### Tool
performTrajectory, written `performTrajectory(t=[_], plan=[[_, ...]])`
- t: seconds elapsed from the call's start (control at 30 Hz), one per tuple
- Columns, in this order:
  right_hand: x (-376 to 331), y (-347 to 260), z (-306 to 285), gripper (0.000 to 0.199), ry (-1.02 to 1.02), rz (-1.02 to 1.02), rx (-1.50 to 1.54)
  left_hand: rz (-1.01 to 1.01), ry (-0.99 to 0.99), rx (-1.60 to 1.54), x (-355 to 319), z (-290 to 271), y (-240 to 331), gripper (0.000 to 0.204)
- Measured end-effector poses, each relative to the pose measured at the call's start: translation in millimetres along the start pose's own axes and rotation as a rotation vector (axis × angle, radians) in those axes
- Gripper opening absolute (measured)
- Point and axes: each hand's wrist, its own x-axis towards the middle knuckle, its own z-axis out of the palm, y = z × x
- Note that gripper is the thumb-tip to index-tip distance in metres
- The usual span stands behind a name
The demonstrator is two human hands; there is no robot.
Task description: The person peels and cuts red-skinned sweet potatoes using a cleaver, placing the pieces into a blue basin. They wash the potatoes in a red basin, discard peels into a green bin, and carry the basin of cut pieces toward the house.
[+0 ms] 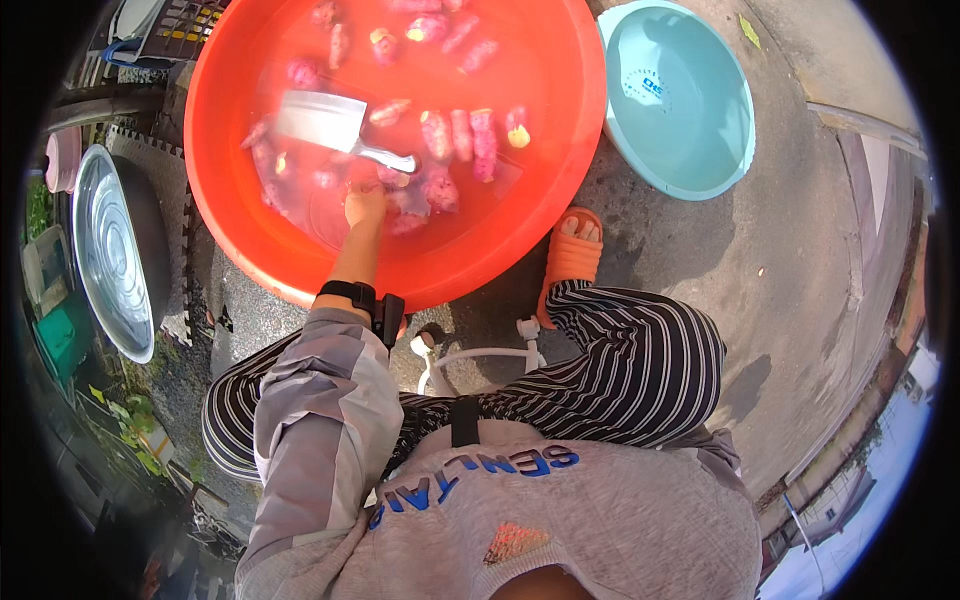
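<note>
A large red-orange tub (222, 205) of cloudy water stands before me. Many pinkish-purple sweet potatoes (484, 148) lie in it, some with yellowish cut ends. My left hand (366, 205) reaches down into the water near the tub's near side, and its fingers are hidden among the submerged sweet potatoes. Just beyond it lies a cleaver (320, 120) with a wide silver blade, its handle slanting toward the right, close to the hand but not visibly held. My right hand is outside the picture; only a bit of that sleeve shows at my right side.
A light-blue basin (690, 182) stands right of the tub on concrete ground. Further left are a metal basin (112, 250), a pink container (62, 160) and a crate (178, 30). Between my legs is a white metal frame (485, 352). My orange slipper (574, 256) is near the tub's right edge.
</note>
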Motion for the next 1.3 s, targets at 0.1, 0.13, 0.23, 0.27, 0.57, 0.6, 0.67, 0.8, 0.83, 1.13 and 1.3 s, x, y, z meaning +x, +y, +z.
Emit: performTrajectory(t=[0.1, 0.13, 0.23, 0.27, 0.57, 0.6, 0.67, 0.8, 0.83, 1.13, 1.3], plan=[[2.7, 42.6, 23.5, 0.034, 0.039, 0.167, 0.120, -0.220, -0.143, -0.268, -0.2, 3.1, 6.7, 0.035], [2.2, 48.6, 28.5, 0.033, 0.039, 0.201, 0.144, -0.231, -0.114, -0.321, -5.1, 3.4, 11.9, 0.033], [-1.6, 53.3, 46.4, 0.033, 0.034, 0.265, 0.154, -0.287, -0.134, -0.524, -20.0, 1.2, 39.1, 0.028], [-1.9, 51.4, 49.5, 0.033, 0.028, 0.275, 0.151, -0.353, -0.245, -0.600, -27.6, -4.4, 47.6, 0.027], [-5.3, 27.8, 38.6, 0.032, -0.017, 0.262, 0.126, -0.346, -0.302, -0.505, -49.4, -1.7, 81.5, 0.023], [-4.3, 21.8, 31.9, 0.032, -0.024, 0.240, 0.131, -0.309, -0.324, -0.516, -47.7, -1.2, 80.3, 0.025], [-3.4, 5.1, 14.7, 0.032, -0.038, 0.179, 0.167, -0.269, -0.328, -0.535, -41.1, 0.9, 79.9, 0.036], [-19.2, -61.9, -46.2, 0.032, -0.187, -0.011, 0.559, -0.255, -0.482, -0.794, -34.1, 7.2, 89.9, 0.029], [-28.7, -85.4, -61.3, 0.036, -0.255, -0.059, 0.661, -0.286, -0.563, -0.803, -33.8, 5.8, 93.7, 0.030], [-123.6, -328.1, -33.3, 0.038, -0.307, -0.633, 0.305, -0.173, -0.742, -0.745, -61.6, -1.0, 115.1, 0.020], [-182.0, -386.1, 3.2, 0.039, -0.182, -0.667, -0.069, -0.165, -0.098, -0.938, -23.8, 13.2, 103.2, 0.020]])
